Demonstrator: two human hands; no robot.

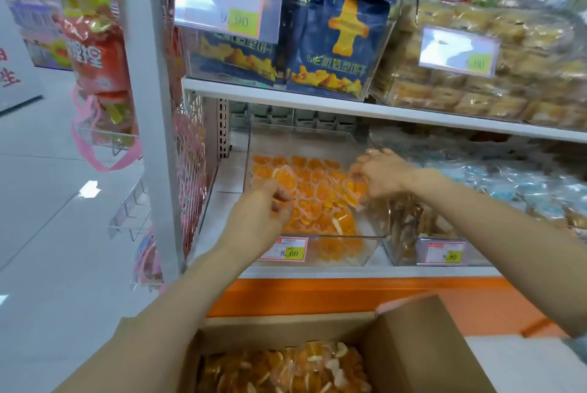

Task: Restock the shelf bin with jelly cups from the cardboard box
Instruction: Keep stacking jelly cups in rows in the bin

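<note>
both hands are inside the clear shelf bin point(368, 251) on the lower shelf point(219, 211). the left hand point(257, 213) has its fingers curled down at the near left of the pile, apparently round a jelly cup or two, though blur softens the detail. the right hand point(386, 172) clasps a small bunch at the right side. the jelly cups point(317, 192) already cover the bin's floor in a loose orange layer, thicker toward the front, with bare plastic at the back. more lie heaped in the open cardboard box point(416, 348) just below the person. to do this step well, the person would let the cups go low over the pile, not drop them from height, and push some toward the bare back so the layer levels out. the sealed lids look slippery, so a handful may slide. the front wall is low, and cups stacked high there could spill over the price tag point(283, 249) clipped to it. the right hand works close to the wall shared with the neighbouring bin point(409, 227) of brown snacks, so strays could cross over. the shelf is white metal with an orange base strip point(349, 294) beneath. above, the upper shelf board point(413, 113) carries blue snack bags point(336, 43) and wrapped pastries point(476, 81). a pale floor point(47, 208) stretches away on the left.
</note>
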